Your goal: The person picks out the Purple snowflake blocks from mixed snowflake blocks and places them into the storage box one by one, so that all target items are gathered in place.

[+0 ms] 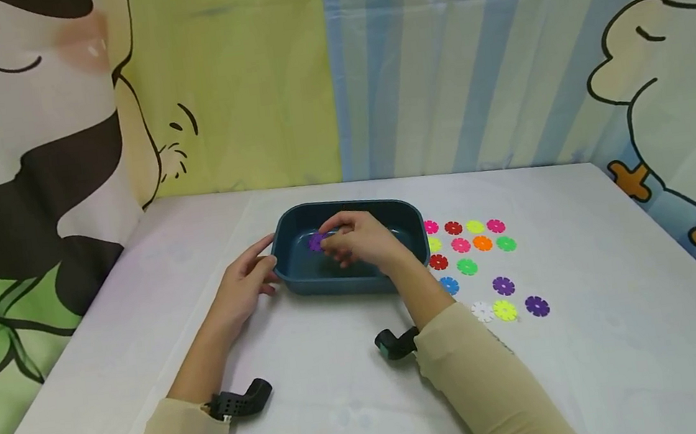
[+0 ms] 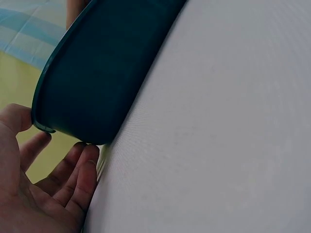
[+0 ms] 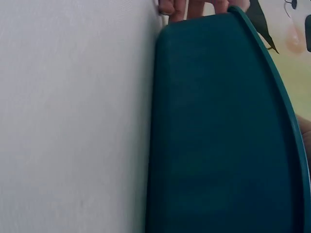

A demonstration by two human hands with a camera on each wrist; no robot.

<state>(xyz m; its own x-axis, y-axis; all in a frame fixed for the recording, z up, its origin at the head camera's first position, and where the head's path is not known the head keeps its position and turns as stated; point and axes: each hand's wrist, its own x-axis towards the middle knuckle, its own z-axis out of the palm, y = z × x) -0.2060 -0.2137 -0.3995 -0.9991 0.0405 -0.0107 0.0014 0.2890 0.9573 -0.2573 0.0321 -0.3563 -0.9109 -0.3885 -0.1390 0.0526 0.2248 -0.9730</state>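
A dark teal plastic basin (image 1: 337,285) stands on the white table. My left hand (image 1: 243,280) grips its left end, the thumb at the rim and the other fingers against the outer wall, as the left wrist view shows. Over the inside of the basin, my right hand (image 1: 357,241) pinches a purple snowflake disc (image 1: 315,242) by its edge, between thumb and index finger. The right wrist view shows mostly the outer side of the basin (image 3: 218,126); the disc is hidden there. Part of the basin's floor is covered by the right hand.
To the right of the basin lie several loose snowflake discs, among them an orange disc (image 1: 482,243), a blue disc (image 1: 449,285), a white disc (image 1: 482,312) and a purple disc (image 1: 537,306). A printed cartoon curtain (image 1: 433,62) hangs behind the table (image 1: 345,405).
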